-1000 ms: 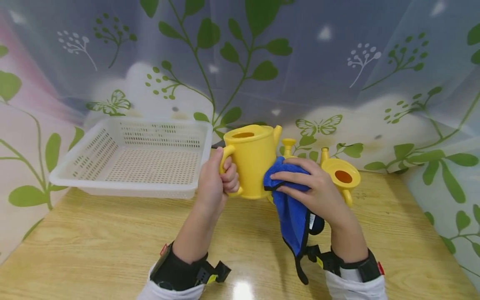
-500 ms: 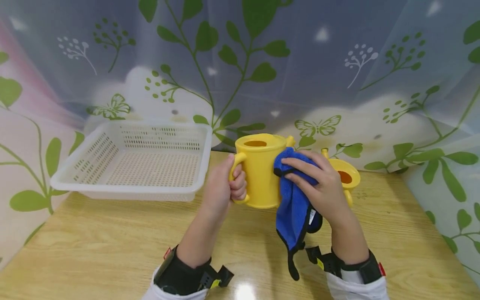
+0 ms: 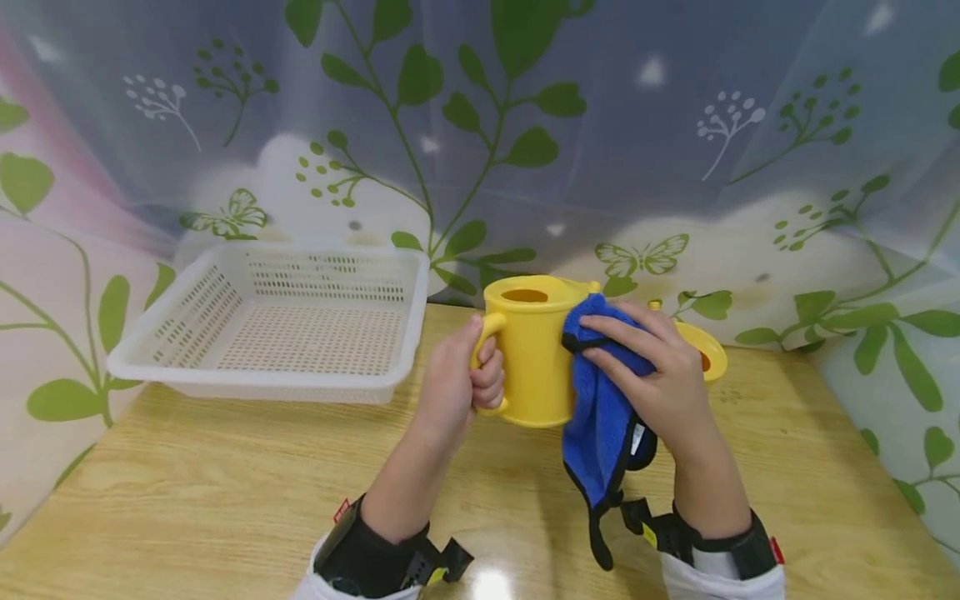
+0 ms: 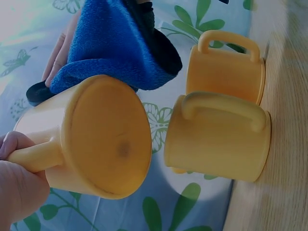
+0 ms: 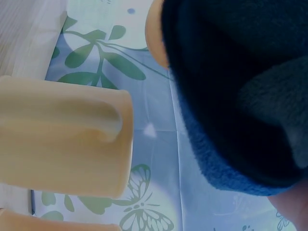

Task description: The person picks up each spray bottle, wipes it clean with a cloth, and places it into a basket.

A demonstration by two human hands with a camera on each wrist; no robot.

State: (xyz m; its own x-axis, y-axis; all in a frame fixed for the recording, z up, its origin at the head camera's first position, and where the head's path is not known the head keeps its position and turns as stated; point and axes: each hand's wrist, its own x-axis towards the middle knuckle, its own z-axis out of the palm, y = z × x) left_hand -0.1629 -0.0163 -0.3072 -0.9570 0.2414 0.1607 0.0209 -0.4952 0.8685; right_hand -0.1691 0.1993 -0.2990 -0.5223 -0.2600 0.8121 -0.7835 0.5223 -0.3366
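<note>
My left hand [image 3: 459, 382] grips the handle of a yellow watering can [image 3: 531, 367], held up off the table with its round opening on top. Against the can's right side my right hand [image 3: 656, 375] presses a bunched blue cloth [image 3: 597, 437] with black edging. The cloth's loose end hangs down, and most of the can's spout is hidden behind it. In the left wrist view the can's round base [image 4: 110, 139] shows a dark smudge. Two more yellow cans, a nearer can [image 4: 219, 137] and a farther can [image 4: 226, 72], stand on the table beyond.
At the left on the wooden table [image 3: 247, 492] stands a white perforated plastic basket [image 3: 262, 379]. Behind everything hangs a leaf-patterned curtain [image 3: 645, 167]. Behind the right hand, part of one standing can's rim [image 3: 716, 350] shows.
The left hand has carried the can right and somewhat lower. The right hand has shifted slightly right with the cloth, which stays against the can. The spout is now mostly covered.
</note>
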